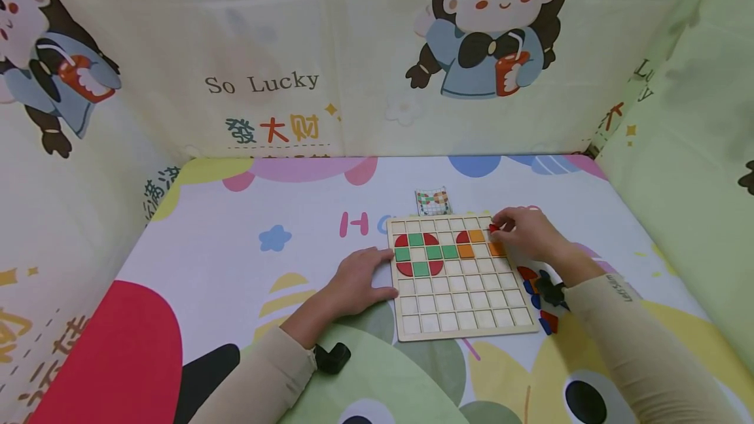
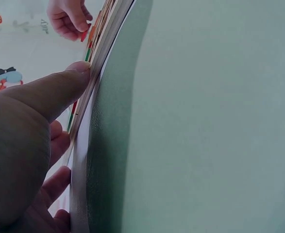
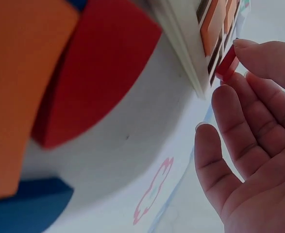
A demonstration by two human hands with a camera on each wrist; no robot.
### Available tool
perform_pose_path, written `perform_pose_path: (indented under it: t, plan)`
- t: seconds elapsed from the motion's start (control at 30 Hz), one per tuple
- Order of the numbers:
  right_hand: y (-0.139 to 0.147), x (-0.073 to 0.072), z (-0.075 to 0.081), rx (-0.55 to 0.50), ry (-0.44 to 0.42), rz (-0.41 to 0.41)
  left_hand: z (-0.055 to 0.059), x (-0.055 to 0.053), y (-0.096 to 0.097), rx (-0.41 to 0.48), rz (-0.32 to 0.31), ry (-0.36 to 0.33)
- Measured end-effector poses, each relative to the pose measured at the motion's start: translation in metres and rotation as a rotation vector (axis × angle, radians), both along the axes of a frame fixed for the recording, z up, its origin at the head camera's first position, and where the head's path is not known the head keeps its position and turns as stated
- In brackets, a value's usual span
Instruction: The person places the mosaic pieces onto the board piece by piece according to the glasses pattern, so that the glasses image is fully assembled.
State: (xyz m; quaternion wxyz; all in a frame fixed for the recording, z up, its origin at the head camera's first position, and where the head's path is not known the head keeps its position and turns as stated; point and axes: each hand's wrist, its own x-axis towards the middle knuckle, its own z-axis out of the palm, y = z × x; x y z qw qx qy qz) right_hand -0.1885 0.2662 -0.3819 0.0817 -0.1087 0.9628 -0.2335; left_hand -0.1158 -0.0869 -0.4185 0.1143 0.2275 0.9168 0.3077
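A wooden grid board point(image 1: 465, 335) lies flat on the table, with red quarter-round pieces and green and orange squares set in its upper rows. My right hand point(image 1: 527, 233) pinches a small red piece point(image 3: 228, 64) between thumb and fingertips, over the board's upper right corner. An orange square point(image 1: 497, 249) sits in the grid just below that hand. At the board's left edge rests my left hand point(image 1: 355, 283), its thumb and fingers spread and touching the frame. In the left wrist view the thumb point(image 2: 72, 87) lies against the board's side.
Loose red, blue and dark pieces point(image 1: 542, 296) lie right of the board, under the right forearm. Behind the board stands a small card point(image 1: 432, 201) showing a coloured grid pattern. A patterned cloth point(image 1: 212, 228) covers the table, and printed sheets wall the back and sides.
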Motion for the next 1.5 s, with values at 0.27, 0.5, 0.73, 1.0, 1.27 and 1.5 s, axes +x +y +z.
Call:
perform_pose_path:
  t: [0.27, 0.5, 0.73, 1.0, 1.27, 1.5]
  plan:
    - [-0.004, 0.0, -0.005, 0.016, -0.027, 0.028, -0.001, -0.001, 0.0, -0.009, -0.002, -0.005]
    - [-0.012, 0.003, -0.003, 0.034, -0.012, 0.043, 0.0, -0.001, 0.0, -0.008, 0.003, -0.005]
    - [-0.011, 0.003, -0.001, 0.051, -0.032, 0.037, -0.001, -0.001, 0.0, -0.007, 0.003, 0.005]
    - [-0.011, 0.002, -0.002, 0.054, -0.041, 0.039, -0.002, -0.001, 0.0, -0.005, 0.005, 0.003]
    - [-0.012, 0.003, -0.002, 0.054, -0.03, 0.045, -0.001, 0.0, 0.0, -0.009, 0.011, 0.003]
    - [-0.013, 0.004, -0.001, 0.052, -0.024, 0.048, -0.002, 0.0, 0.001, -0.015, 0.011, 0.004]
